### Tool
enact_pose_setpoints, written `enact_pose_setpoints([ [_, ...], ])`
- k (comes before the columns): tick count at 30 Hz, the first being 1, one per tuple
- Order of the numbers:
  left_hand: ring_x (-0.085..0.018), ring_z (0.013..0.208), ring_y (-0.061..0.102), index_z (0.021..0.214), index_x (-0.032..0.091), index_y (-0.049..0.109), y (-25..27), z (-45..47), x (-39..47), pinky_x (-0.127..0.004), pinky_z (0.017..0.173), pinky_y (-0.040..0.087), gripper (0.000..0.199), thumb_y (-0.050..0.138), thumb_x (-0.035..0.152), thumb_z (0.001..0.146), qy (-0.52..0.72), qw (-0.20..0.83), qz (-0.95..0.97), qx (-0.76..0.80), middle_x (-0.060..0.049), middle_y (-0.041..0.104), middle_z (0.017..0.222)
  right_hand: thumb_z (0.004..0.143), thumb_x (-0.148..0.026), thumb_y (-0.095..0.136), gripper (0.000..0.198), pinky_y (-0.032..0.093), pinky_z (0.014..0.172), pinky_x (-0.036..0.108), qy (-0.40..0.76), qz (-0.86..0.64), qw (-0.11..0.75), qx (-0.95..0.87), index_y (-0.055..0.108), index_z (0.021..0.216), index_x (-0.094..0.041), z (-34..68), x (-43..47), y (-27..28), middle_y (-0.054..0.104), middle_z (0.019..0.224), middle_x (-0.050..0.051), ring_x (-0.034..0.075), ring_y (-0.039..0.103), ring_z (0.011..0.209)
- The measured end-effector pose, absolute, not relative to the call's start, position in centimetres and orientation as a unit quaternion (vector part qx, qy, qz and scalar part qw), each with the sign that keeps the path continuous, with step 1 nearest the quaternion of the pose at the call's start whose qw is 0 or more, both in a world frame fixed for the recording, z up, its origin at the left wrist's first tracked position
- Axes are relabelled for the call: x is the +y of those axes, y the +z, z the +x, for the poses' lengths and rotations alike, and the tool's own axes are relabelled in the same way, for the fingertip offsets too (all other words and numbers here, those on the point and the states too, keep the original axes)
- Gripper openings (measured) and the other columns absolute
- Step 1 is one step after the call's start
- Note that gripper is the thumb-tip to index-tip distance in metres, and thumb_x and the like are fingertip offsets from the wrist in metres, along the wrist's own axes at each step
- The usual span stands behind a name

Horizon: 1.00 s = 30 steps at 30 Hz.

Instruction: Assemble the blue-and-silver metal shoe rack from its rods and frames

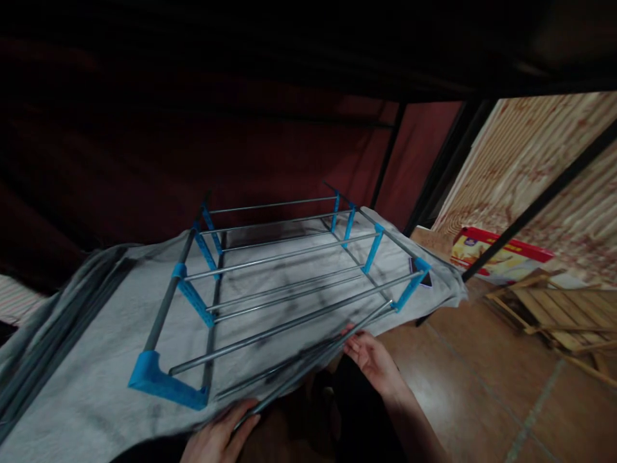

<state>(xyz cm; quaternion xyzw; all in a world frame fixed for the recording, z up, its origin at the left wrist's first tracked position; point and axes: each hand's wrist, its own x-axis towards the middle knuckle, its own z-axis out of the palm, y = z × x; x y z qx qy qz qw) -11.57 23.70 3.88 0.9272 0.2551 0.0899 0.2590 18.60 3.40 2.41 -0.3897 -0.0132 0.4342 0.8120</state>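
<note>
My L hand (219, 438) pinches a loose rod (294, 379); R hand (370, 361) touches it, grip unclear. Rack (270, 332) w/ blue brackets just ahead, rod pile (72, 325) far L, box (499, 256) off R.

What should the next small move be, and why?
Perhaps ease the far end of the held grey metal rod toward the lower end of the nearest blue plastic bracket on the right. That tip lies close to it, seemingly unseated; the left hand grips the near end, and the right hand is placed farther along.
</note>
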Motion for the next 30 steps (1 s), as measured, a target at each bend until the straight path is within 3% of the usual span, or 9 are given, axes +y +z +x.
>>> enact_pose_setpoints([
  [4, -0.021, 0.104, 0.071, 0.117, 0.03, 0.07, 4.7, -6.9, 21.7, -0.032, 0.088, 0.058, 0.033, 0.046, 0.032, 0.095, 0.059, 0.201, 0.945, 0.253, -0.001, 0.074, 0.115, 0.073, -0.027, 0.077, 0.023, 0.055, 0.08, 0.028, 0.394, -0.415, 0.82, 0.002, 0.069, 0.092, -0.017, 21.2, 3.6, 2.5, 0.073, 0.092, 0.004, 0.015, 0.068, 0.085],
  [8, -0.023, 0.103, 0.07, 0.129, 0.023, 0.063, 4.7, -4.9, 20.6, -0.037, 0.088, 0.057, 0.042, 0.038, 0.016, 0.096, 0.015, 0.129, 0.953, 0.274, -0.009, 0.07, 0.122, 0.07, -0.025, 0.081, 0.025, 0.057, 0.075, 0.027, 0.364, -0.441, 0.82, -0.02, 0.068, 0.089, -0.016, 23.9, 4.7, 2.5, 0.073, 0.089, 0.004, 0.014, 0.069, 0.076],
  [13, -0.023, 0.099, 0.07, 0.134, 0.02, 0.059, 4.6, -3.9, 20.2, -0.039, 0.089, 0.055, 0.058, 0.032, -0.003, 0.088, 0.015, 0.043, 0.957, 0.285, -0.01, 0.07, 0.117, 0.079, -0.016, 0.07, 0.009, 0.057, 0.06, 0.022, 0.327, -0.477, 0.815, 0.04, 0.061, 0.078, -0.017, 27.4, 6.8, 2.4, 0.067, 0.068, 0.0, 0.01, 0.062, 0.054],
  [17, -0.024, 0.096, 0.069, 0.133, 0.017, 0.06, 5.3, -2.1, 20.4, -0.042, 0.09, 0.053, 0.058, 0.033, -0.005, 0.086, 0.054, 0.001, 0.956, 0.289, -0.012, 0.07, 0.113, 0.08, -0.006, 0.06, 0.014, 0.054, 0.05, 0.019, 0.31, -0.489, 0.813, 0.064, 0.057, 0.074, -0.019, 29.5, 8.3, 2.6, 0.061, 0.057, -0.003, 0.009, 0.058, 0.046],
  [21, -0.026, 0.101, 0.067, 0.128, 0.017, 0.062, 5.3, 0.4, 21.2, -0.044, 0.093, 0.051, 0.053, 0.037, -0.004, 0.087, 0.075, -0.002, 0.95, 0.302, -0.013, 0.07, 0.113, 0.079, -0.008, 0.059, 0.012, 0.049, 0.043, 0.015, 0.311, -0.489, 0.813, 0.049, 0.059, 0.077, -0.02, 30.8, 8.9, 2.9, 0.066, 0.063, -0.004, 0.008, 0.058, 0.046],
  [25, -0.025, 0.108, 0.064, 0.128, 0.017, 0.06, 4.5, 2.4, 22.9, -0.043, 0.098, 0.049, 0.048, 0.042, -0.002, 0.087, 0.088, 0.012, 0.954, 0.287, -0.012, 0.068, 0.117, 0.077, -0.01, 0.063, 0.01, 0.053, 0.049, 0.015, 0.338, -0.483, 0.807, 0.029, 0.062, 0.078, -0.02, 32.4, 8.9, 1.8, 0.07, 0.069, -0.004, 0.007, 0.062, 0.052],
  [30, -0.021, 0.104, 0.062, 0.127, 0.018, 0.056, 4.5, 3.2, 26.1, -0.042, 0.1, 0.048, 0.046, 0.042, -0.001, 0.087, 0.127, -0.014, 0.951, 0.282, -0.008, 0.066, 0.11, 0.071, -0.009, 0.069, 0.013, 0.062, 0.073, 0.025, 0.406, -0.454, 0.793, 0.022, 0.067, 0.08, -0.017, 32.4, 10.6, -0.4, 0.074, 0.082, 0.002, 0.014, 0.071, 0.074],
])
